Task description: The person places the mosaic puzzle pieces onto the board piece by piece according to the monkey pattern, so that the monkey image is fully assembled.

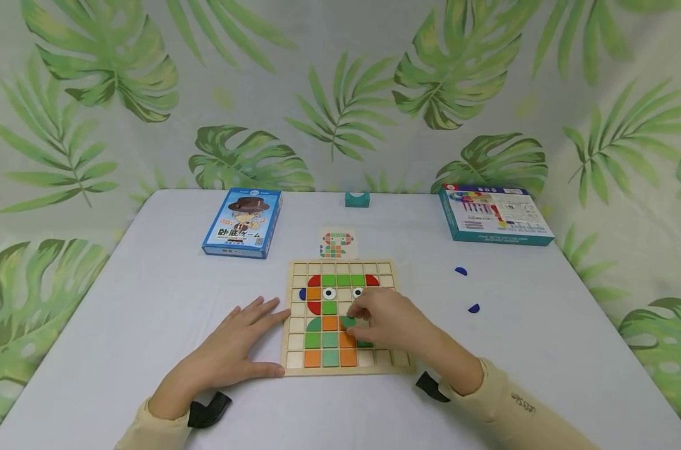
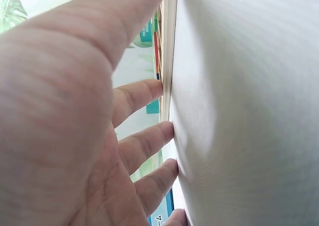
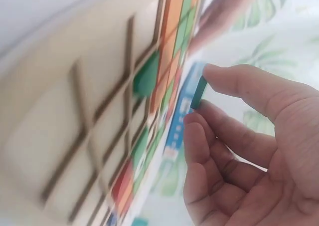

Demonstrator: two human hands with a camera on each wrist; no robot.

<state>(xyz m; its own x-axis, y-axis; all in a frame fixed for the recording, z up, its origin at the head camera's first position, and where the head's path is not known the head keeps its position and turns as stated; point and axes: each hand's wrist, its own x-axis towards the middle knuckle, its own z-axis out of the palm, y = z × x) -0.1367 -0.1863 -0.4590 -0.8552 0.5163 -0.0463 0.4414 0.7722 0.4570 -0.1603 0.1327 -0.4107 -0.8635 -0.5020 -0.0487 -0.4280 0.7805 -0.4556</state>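
Note:
A wooden grid board (image 1: 348,372) lies on the table, with red, green, orange and blue tiles and round eye pieces set in its squares. Over its middle, my right hand (image 1: 396,317) pinches a small green tile (image 3: 199,92) between thumb and fingertip, seen edge-on in the right wrist view. A dark green rounded tile (image 3: 146,78) sits in the grid close by. My left hand (image 1: 233,349) lies with fingers spread, its thumb and index fingertip against the board's left edge. In the left wrist view the fingers (image 2: 144,146) reach along the board's side (image 2: 169,61).
A picture card (image 1: 338,243) lies just behind the board. Two blue half-round pieces (image 1: 461,271) are on the white table to the right. A blue box (image 1: 242,222) stands back left, a teal-edged box (image 1: 494,215) back right, and a small teal block (image 1: 357,200) between them.

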